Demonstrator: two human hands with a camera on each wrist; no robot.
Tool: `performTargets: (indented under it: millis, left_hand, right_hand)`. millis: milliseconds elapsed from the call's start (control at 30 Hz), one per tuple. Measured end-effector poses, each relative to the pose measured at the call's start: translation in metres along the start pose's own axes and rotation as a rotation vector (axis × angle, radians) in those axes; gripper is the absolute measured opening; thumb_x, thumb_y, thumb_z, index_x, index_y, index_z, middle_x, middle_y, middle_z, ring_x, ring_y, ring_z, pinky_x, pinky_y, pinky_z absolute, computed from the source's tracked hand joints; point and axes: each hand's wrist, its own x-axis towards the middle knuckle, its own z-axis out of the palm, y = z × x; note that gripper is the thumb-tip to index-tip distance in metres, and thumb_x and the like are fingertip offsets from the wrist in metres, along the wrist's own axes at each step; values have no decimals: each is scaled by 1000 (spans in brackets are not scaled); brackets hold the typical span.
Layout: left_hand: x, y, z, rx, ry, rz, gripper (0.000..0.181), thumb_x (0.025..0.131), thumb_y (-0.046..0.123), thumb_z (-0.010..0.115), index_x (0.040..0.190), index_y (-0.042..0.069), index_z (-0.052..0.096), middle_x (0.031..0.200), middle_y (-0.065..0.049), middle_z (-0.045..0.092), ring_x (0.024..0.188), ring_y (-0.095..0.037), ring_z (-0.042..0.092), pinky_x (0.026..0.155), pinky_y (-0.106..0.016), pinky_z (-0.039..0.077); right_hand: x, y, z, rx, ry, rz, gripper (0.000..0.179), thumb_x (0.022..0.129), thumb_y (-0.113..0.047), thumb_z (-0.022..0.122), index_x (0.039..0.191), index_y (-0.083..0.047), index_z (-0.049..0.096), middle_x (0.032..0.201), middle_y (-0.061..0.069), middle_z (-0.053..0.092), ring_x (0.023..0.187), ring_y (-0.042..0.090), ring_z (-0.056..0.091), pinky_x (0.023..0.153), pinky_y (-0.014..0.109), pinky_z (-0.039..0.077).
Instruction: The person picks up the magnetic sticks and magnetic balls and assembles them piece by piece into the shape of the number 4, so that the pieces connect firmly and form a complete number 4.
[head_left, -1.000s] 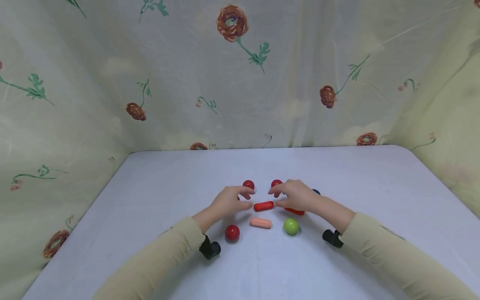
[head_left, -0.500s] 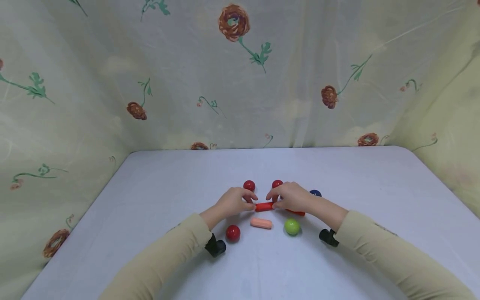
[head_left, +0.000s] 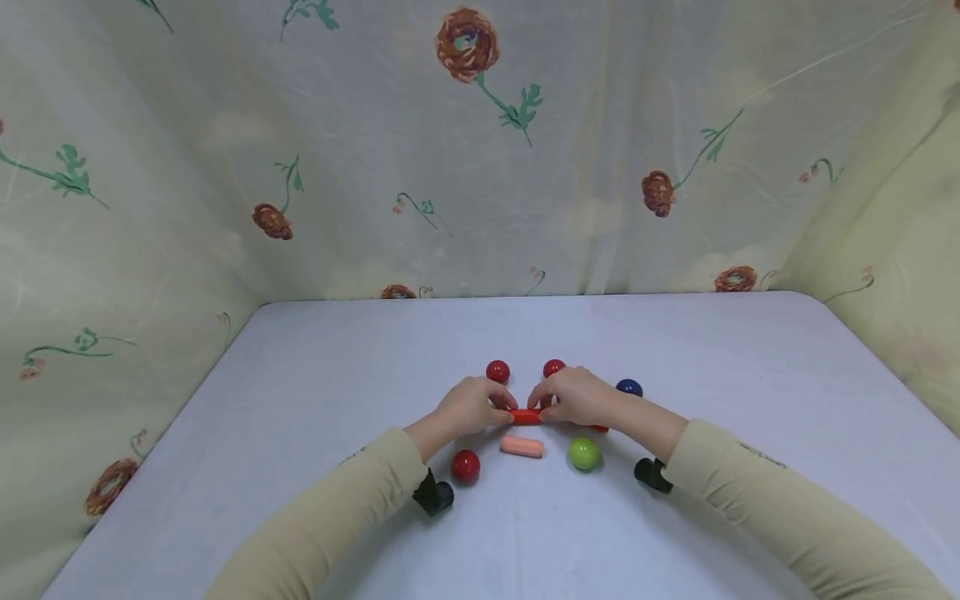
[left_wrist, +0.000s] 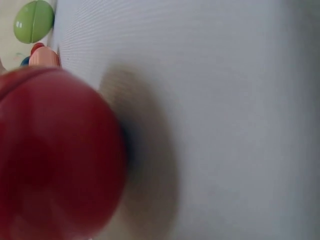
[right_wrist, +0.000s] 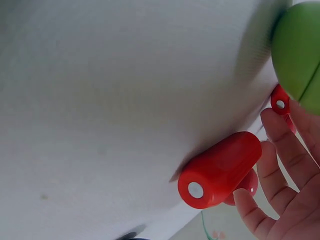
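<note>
A short red rod [head_left: 527,417] lies between the two hands in the head view. My left hand [head_left: 468,406] pinches its left end, while my right hand [head_left: 576,397] holds the right end. In the right wrist view the rod's white-disc end [right_wrist: 280,104] shows beside the fingers, and the other fingers stay loosely spread; the thumb is hidden there by the green ball [right_wrist: 300,55]. A second red rod [right_wrist: 220,170] lies by those spread fingers. The left wrist view is mostly filled by a red ball [left_wrist: 60,155], which hides the left hand's grip.
A salmon-pink rod [head_left: 522,447] lies just in front of the hands. Two red balls [head_left: 498,372] sit behind them, one partly covered by the right hand. A blue ball [head_left: 629,387] rests beyond the right wrist. Floral curtains surround the white table [head_left: 337,350].
Both hands have closed in from either side and taken hold of the red rod's ends. The rod has turned level and shifted slightly nearer. The other pieces stay put.
</note>
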Motion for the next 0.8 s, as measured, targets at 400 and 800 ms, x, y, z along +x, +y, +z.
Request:
performTargets:
  millis: [400,800]
  left_hand:
    - [-2,-4,-2,28,-41,29,16,79,17,71,95,15,70,85,3,64,72,-12,50,63,-23,40]
    - [-2,-5,-2,7,-48,26,17,79,18,72,95,16,70,85,3,64,74,-13,51,62,-24,40]
  right_hand:
    - [0,-4,1,2,-16,-6,20,80,-12,70,100,-15,70,81,-3,65,68,9,53,64,21,46]
    - [0,-6,1,-7,-3,-4,19,79,-13,70,99,-15,70,80,-4,65,68,9,52,64,21,45]
